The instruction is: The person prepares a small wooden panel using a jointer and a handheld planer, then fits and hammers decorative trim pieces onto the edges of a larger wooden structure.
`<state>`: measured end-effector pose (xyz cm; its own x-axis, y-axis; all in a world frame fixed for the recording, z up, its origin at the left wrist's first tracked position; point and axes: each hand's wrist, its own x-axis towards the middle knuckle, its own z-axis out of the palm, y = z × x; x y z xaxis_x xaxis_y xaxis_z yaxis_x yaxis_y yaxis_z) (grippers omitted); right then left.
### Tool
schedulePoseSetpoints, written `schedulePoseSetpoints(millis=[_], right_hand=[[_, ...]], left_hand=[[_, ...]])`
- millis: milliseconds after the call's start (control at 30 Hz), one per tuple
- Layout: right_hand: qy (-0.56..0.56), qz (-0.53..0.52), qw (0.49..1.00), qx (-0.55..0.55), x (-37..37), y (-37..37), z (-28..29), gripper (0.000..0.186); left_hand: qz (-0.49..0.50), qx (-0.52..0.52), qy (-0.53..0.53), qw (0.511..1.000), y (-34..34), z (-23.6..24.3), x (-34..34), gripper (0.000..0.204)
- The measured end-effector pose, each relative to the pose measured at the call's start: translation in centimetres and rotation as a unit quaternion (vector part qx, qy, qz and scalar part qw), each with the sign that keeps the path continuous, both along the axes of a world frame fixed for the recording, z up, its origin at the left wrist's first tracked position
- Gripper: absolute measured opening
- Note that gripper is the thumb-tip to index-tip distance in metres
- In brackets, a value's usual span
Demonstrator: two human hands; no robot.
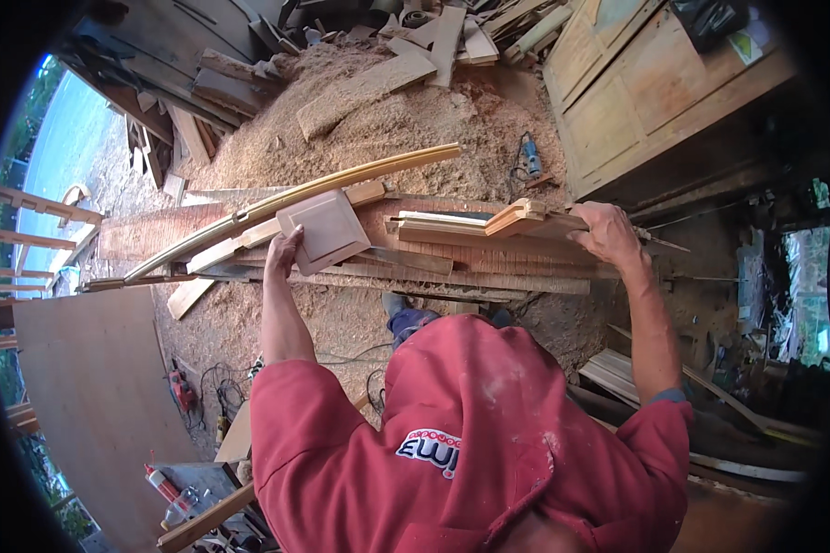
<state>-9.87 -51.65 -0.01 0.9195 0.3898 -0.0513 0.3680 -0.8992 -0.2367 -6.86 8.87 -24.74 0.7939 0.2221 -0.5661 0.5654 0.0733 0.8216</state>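
Note:
My left hand [286, 249] grips the left edge of a small square wooden panel [325, 232] with a raised centre, thumb on its face. The panel is held above the workbench [489, 263], over a long moulded strip. To the right, my right hand [609, 232] is closed around the right end of a profiled wooden frame piece [518, 217], though its grip is partly hidden. Under that piece lie a grooved rail [438, 229] and a wider board. A long curved wooden moulding [341, 180] slants across the bench behind the panel.
Sawdust [249, 152] and loose offcuts [369, 92] cover the ground beyond the bench. A blue power tool [531, 157] lies there. Large panelled doors [655, 92] stand at far right. Near left are a plywood sheet [88, 396], a red power tool [183, 389] and cables.

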Motion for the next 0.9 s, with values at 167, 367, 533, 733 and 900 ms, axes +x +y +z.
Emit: schedulePoseSetpoints(millis=[167,367,533,733,900], right_hand=[[0.027,0.010,0.999,0.029,0.5,0.2,0.3,0.029],[-0.028,0.046,0.998,0.009,-0.1,-1.6,-1.6,0.028],[-0.039,0.061,0.997,0.011,0.1,-1.4,-1.3,0.033],[-0.053,0.066,0.996,0.035,0.1,-1.6,-1.9,0.028],[-0.032,0.057,0.997,0.044,-1.2,-2.8,-2.3,0.027]], left_hand=[[-0.220,0.554,0.084,0.799,-0.6,1.4,1.0,0.053],[-0.135,0.414,-0.366,0.822,-18.4,15.2,0.0,0.039],[-0.344,0.084,-0.443,0.824,-33.1,20.3,-2.3,0.091],[-0.385,-0.105,-0.271,0.876,-37.5,14.4,0.1,0.052],[-0.356,-0.121,-0.331,0.865,-38.9,13.0,-1.0,0.023]])
